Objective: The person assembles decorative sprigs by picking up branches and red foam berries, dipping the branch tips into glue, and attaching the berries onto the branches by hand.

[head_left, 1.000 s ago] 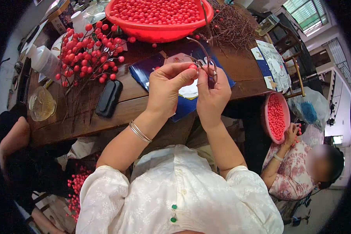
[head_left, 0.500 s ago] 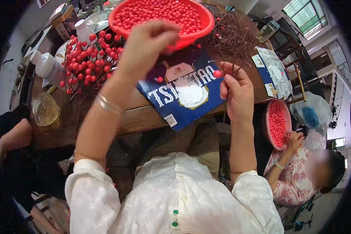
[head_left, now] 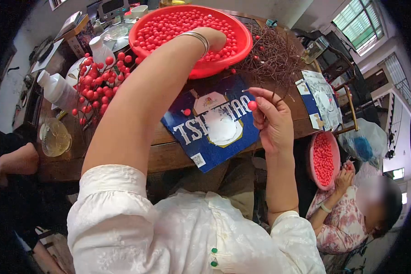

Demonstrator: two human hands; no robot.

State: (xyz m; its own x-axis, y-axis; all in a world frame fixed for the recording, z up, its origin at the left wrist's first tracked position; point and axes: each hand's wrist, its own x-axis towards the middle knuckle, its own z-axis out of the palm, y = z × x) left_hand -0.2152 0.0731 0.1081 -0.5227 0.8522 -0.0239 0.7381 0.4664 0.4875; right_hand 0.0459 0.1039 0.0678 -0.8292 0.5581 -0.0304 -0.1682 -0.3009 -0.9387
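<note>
My left hand (head_left: 213,40) is down in a red basin (head_left: 200,71) heaped with small red berries (head_left: 157,28); its fingers are hidden from me. Over the table edge, my right hand (head_left: 276,121) is closed, pinching a thin brown stem. One red artificial berry (head_left: 252,106) shows at its fingertips, and wire-like ends stick out past them. Below the hands lies a blue printed cardboard sheet (head_left: 180,118) with a white worn patch. A loose berry (head_left: 187,112) rests on this sheet.
Berry-covered branches (head_left: 96,86) stand at left, near white bottles (head_left: 57,89) and a glass mug (head_left: 55,137). Brown stems (head_left: 271,57) are piled right of the basin. At right, a co-worker's hand (head_left: 345,176) is beside a pink basin (head_left: 337,157) of berries.
My left hand has moved forward from above the basin's near rim into the berries. My right hand stays nearly in place, still holding the stem. The view has shifted slightly.
</note>
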